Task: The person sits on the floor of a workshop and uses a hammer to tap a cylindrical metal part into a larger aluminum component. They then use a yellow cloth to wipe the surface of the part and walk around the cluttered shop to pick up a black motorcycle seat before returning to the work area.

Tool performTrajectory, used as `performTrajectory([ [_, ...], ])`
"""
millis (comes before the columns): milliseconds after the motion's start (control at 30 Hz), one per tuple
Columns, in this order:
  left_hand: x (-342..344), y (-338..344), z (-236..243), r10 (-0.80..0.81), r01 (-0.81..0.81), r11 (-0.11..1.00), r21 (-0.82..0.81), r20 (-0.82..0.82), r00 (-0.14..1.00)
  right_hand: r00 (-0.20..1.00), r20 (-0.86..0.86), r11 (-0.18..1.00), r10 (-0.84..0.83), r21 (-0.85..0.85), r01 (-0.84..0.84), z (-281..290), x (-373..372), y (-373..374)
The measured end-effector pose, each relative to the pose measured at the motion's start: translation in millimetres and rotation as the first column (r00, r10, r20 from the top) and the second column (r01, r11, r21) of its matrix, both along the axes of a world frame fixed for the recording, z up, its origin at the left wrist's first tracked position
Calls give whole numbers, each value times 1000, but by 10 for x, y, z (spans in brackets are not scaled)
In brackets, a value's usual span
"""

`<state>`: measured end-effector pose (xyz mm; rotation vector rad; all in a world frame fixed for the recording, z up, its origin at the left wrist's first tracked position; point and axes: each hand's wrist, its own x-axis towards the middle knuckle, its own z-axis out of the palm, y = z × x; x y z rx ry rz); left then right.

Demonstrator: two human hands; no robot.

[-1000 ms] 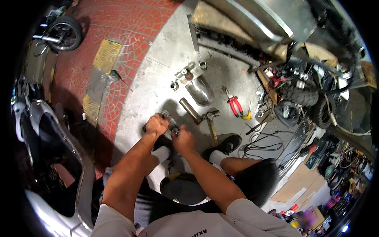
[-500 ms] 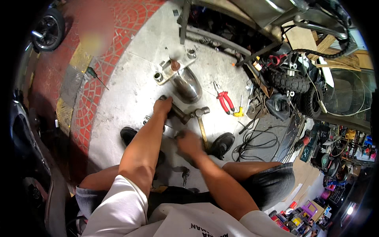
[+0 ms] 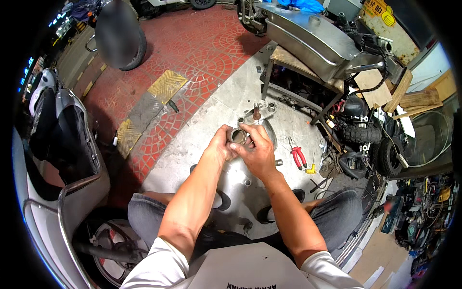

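Observation:
My left hand point(image 3: 221, 143) and my right hand point(image 3: 260, 154) are together, fingers closed around a round metal ring-like piece point(image 3: 234, 137) with its opening turned up. Whether it is a short ring or the end of a tube is hidden by my fingers. Just beyond them on the floor lies a metal fork clamp point(image 3: 265, 114) with a rusty brown stem point(image 3: 256, 114) standing up from it. A shiny rounded metal part point(image 3: 271, 133) shows partly behind my right hand. Next to my right wrist a hammer head point(image 3: 278, 163) is visible. A small metal ring point(image 3: 248, 183) sits below my hands.
To the right lie red-handled pliers point(image 3: 298, 157) and a yellow-handled tool point(image 3: 311, 169). A screwdriver point(image 3: 173, 106) rests at the left. A workbench point(image 3: 302, 72) carries a large metal body. Tyres and parts point(image 3: 361, 134) crowd the right; a scooter point(image 3: 67, 192) stands on the left.
My hands have come together and now hold the round metal piece between them. Before, my left hand gripped a dark tube near the hammer. The view has tilted up.

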<state>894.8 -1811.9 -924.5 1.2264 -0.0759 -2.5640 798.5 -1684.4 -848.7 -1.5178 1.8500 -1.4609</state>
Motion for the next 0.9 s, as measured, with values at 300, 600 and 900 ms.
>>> performTrajectory([
  [300,185,415,297,10,-17,999,-50,-134,991,999,-43,981,-8,-193,-1,211,242,404],
  [600,354,644,51,-4,15,999,34,-325,946,995,-56,958,-82,-280,64,229,535,665],
  [900,547,969,397,-106,66,985,-162,-256,961,979,-169,961,-112,-270,63,359,825,1003],
])
